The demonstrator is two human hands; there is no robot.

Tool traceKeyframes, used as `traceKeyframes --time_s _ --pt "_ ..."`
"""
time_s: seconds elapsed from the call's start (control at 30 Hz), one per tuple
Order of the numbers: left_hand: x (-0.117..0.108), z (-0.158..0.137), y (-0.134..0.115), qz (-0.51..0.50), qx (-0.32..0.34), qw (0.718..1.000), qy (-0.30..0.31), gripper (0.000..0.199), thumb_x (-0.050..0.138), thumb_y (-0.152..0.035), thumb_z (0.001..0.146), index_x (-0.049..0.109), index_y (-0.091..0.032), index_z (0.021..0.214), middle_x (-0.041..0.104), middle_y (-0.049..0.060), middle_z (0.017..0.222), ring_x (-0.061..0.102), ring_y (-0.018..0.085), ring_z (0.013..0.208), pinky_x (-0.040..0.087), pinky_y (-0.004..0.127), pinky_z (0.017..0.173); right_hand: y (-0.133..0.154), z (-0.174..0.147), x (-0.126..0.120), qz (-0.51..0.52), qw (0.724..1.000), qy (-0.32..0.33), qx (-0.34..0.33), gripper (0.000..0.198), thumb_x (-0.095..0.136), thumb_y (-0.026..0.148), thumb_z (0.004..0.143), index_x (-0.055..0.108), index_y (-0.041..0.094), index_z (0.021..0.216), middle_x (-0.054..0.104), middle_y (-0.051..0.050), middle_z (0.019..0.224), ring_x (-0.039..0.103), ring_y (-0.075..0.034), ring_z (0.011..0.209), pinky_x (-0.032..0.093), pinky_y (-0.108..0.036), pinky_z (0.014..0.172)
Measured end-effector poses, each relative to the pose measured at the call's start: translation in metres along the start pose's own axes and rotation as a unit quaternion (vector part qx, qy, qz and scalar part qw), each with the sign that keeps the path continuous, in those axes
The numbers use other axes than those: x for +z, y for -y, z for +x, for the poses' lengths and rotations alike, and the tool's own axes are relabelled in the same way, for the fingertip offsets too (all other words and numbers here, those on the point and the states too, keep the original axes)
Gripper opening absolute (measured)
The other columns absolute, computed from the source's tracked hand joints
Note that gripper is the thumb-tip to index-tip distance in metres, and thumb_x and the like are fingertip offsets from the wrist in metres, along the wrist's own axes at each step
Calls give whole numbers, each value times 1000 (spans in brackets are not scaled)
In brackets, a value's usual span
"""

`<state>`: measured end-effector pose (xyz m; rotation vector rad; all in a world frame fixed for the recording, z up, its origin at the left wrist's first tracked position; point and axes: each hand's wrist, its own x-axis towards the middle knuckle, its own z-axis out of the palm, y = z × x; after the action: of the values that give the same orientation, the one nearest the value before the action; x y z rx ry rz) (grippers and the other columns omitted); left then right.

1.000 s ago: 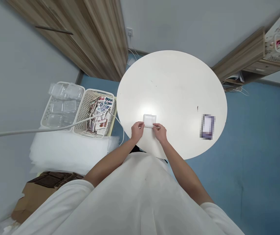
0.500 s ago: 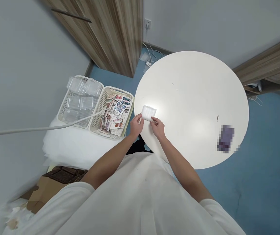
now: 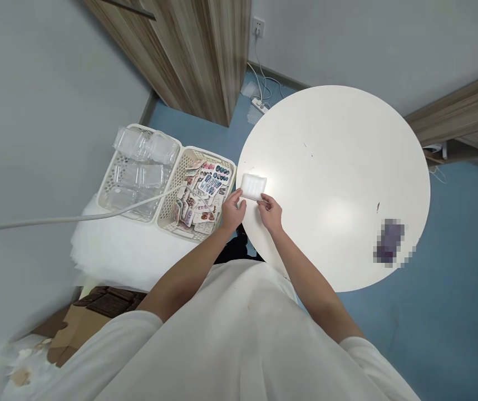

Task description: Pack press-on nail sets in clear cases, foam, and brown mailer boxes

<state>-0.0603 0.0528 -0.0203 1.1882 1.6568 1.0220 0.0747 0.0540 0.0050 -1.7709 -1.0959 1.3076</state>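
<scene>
Low over the near left edge of the round white table (image 3: pixel 334 139), I hold a small white rectangular packet (image 3: pixel 254 185) with a faintly ribbed, shiny surface. Whether it is foam or a lined plastic case I cannot tell. My left hand (image 3: pixel 232 213) is closed, thumb and fingers pinching the packet's lower left corner. At the lower right corner, my right hand (image 3: pixel 271 213) grips it with bent fingers. Just left of my left hand stands a basket of printed cards (image 3: pixel 209 192) bearing colourful nail-shaped pieces.
Another white basket (image 3: pixel 104 186) holds several clear plastic boxes (image 3: pixel 151 175). White sheets (image 3: pixel 109 245) are stacked below it, beside a cardboard box (image 3: pixel 75 331). A pale cable (image 3: pixel 75 219) crosses over the baskets. A blurred dark object (image 3: pixel 390 240) lies on the table's right side.
The packet has tilted slightly and sits a little higher above my fingers. Both hands keep hold of its lower corners. The camera view has shifted a little.
</scene>
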Motion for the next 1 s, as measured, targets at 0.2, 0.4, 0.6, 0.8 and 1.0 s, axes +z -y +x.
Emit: traceKeyframes --time_s 0.2,0.4,0.6,0.8,1.0 --pt "0 -1 -3 -7 -1 1000 0 38 51 -18 78 57 -17 115 52 10 125 50 20 115 47 33 94 1 0 -1 -5 1000 4 4 40 50 24 73 54 20 112 65 -5 100 61 -17 95 46 -35 89" --pt "3 1 -3 -3 -4 1000 -16 36 51 -18 78 58 -16 113 54 10 122 51 20 114 46 34 95 -1 2 -1 -7 1000 16 -6 42 49 23 73 52 21 115 60 -6 110 59 -17 96 46 -36 90" --pt "0 -1 -2 23 13 1000 -14 40 52 -15 77 54 -17 117 51 9 126 46 20 119 41 35 100 3 -1 -8 -4 998 57 -30 49 50 23 71 47 22 119 49 -8 124 58 -16 96 47 -32 85" --pt "-6 -21 -19 18 10 1000 -21 48 54 -18 76 47 -19 124 45 9 132 46 21 119 43 35 96 10 -6 -28 -27 995 89 -49 53 53 28 69 46 26 121 42 -7 131 60 -14 82 48 -33 79" --pt "-9 -65 -34 -10 -19 999 -34 44 54 -22 78 49 -20 121 54 11 122 59 19 102 48 34 87 2 -26 -66 -17 994 97 -41 52 51 30 71 45 24 122 49 -8 125 60 -16 84 46 -35 81"
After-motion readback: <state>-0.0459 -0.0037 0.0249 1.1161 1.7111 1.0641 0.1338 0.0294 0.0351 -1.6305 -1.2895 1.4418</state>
